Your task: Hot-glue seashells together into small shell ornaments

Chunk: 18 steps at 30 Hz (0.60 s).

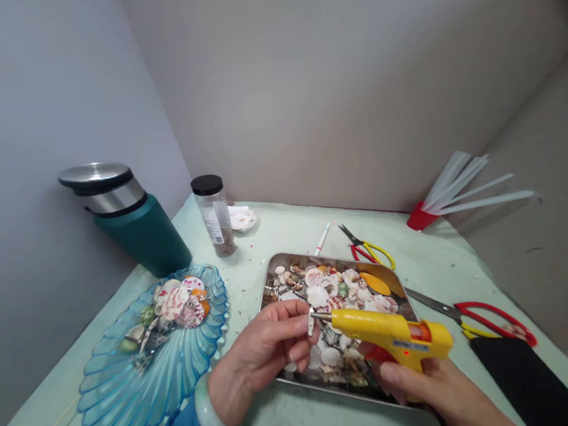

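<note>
In my right hand (418,380) is a yellow glue gun (388,330), its fingers wrapped round the handle. The metal nozzle points left and meets a small white piece (311,323) with dark specks. My left hand (275,340) pinches that piece between thumb and fingers; its exact kind is too small to make out. Below both hands lies a metal tray (344,393) filled with seashells (317,295), some partly hidden by the hands and the glue gun. To the left, a blue scalloped glass dish (180,388) bears more shells (173,299).
A teal bottle (149,235) and a black-lidded clear jar (219,222) stand at the back left. Small pliers (367,249), scissors (482,318) and a black flat object (527,377) lie right of the tray. Glue sticks (460,181) rise from a red cup (420,218).
</note>
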Tool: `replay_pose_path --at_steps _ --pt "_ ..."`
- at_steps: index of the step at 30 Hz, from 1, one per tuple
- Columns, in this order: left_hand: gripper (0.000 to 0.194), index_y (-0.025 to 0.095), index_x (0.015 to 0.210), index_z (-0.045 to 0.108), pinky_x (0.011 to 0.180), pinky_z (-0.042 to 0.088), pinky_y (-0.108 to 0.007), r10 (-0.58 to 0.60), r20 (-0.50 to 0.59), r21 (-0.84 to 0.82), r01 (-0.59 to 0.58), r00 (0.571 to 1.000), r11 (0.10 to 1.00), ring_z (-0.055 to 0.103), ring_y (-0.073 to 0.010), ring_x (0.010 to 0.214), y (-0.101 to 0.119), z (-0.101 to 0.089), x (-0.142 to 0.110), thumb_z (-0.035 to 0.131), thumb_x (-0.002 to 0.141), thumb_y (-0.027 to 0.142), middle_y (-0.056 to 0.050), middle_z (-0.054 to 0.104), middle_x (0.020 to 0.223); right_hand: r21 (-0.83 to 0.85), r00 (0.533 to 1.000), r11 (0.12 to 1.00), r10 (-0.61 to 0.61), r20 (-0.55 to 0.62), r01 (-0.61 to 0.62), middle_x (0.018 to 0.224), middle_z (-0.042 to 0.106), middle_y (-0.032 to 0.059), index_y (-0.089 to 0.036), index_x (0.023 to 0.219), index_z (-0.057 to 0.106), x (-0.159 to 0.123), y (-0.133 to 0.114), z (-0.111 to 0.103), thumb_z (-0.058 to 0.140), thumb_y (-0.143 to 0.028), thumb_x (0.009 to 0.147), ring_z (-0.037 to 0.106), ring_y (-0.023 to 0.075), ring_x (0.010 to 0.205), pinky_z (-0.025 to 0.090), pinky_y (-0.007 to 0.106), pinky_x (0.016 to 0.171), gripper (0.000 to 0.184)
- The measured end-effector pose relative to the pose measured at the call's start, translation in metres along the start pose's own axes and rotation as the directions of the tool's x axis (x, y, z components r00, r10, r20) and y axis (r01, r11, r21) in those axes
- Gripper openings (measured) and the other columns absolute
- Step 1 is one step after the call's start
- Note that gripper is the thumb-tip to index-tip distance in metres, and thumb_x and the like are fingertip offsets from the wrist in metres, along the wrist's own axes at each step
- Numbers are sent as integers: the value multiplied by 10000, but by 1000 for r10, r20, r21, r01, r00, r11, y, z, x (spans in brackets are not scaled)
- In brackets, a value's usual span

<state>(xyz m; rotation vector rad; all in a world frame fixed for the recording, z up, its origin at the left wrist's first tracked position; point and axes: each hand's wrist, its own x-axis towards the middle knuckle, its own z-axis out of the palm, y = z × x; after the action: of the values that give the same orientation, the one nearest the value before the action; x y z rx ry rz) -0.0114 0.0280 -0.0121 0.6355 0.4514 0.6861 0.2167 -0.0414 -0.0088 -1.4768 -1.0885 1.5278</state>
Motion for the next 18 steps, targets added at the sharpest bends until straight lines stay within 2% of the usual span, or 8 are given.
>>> replay_pose_path --at_steps 6,9,12,15,18 --pt "147 128 791 614 428 412 -180 7 -16 -6 -7 1000 1000 361 -34 393 1 2 0 699 770 245 39 501 572 -22 993 995 -96 65 98 894 718 66 -236 953 744 2 0 -1 755 -416 684 636 242 782 540 380 748 324" --pt "147 134 783 621 420 396 -176 9 1 -6 -9 1000 1000 334 -35 384 2 3 0 699 769 258 59 464 522 -36 990 990 -133 50 135 831 716 62 -228 869 756 2 0 0 766 -402 670 636 253 788 524 406 798 265" --pt "171 134 797 624 416 388 -175 6 7 -2 -6 1000 1000 314 -30 382 2 3 -1 711 757 276 57 478 536 -1 992 992 -124 17 124 771 703 51 -231 865 755 1 0 2 774 -408 654 632 260 813 509 412 827 276" --pt "197 130 799 615 412 389 -174 2 6 -4 -2 1000 1000 317 -25 376 1 2 -1 727 744 282 49 497 560 14 996 996 -93 16 93 794 697 44 -231 894 746 0 0 1 784 -424 641 618 230 760 518 374 773 320" --pt "167 132 788 602 413 403 -172 -2 23 -11 2 1000 1000 325 -21 369 0 0 -1 711 760 255 33 534 598 -12 997 999 -39 60 39 689 653 30 -202 869 737 0 -1 0 773 -471 645 569 184 628 510 311 617 352"
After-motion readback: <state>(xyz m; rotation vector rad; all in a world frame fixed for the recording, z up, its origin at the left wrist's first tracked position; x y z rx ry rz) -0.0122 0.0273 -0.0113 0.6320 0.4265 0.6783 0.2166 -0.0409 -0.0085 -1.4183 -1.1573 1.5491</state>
